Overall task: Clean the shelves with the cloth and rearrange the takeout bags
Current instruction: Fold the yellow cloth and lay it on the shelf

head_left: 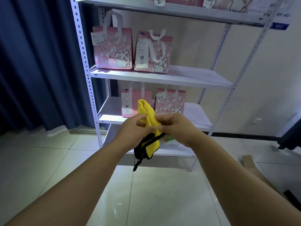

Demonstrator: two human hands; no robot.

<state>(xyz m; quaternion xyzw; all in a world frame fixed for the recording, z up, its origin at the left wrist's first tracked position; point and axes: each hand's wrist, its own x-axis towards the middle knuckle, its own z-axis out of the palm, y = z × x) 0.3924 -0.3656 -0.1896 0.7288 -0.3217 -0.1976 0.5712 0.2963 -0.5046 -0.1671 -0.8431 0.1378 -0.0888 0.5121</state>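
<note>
A yellow cloth (pixel 147 111) with a black edge and a dangling black loop is held between both hands in front of the white metal shelving (pixel 187 77). My left hand (pixel 132 129) pinches its left side and my right hand (pixel 175 126) grips its right side. Two pink cat-print takeout bags (pixel 112 51) (pixel 153 53) stand at the left of the middle shelf. Two more pink bags (pixel 135 101) (pixel 171 101) stand on the shelf below, partly hidden by the cloth and my hands. More pink bags (pixel 228 2) sit on the top shelf, cut off by the frame.
A dark blue curtain (pixel 35 62) hangs left of the shelving. The floor is pale glossy tile (pixel 154 193). Flat cardboard (pixel 249 162) lies on the floor at the right, near a dark object (pixel 290 134) by the wall. Something green and pale shows on the bottom shelf behind my right hand.
</note>
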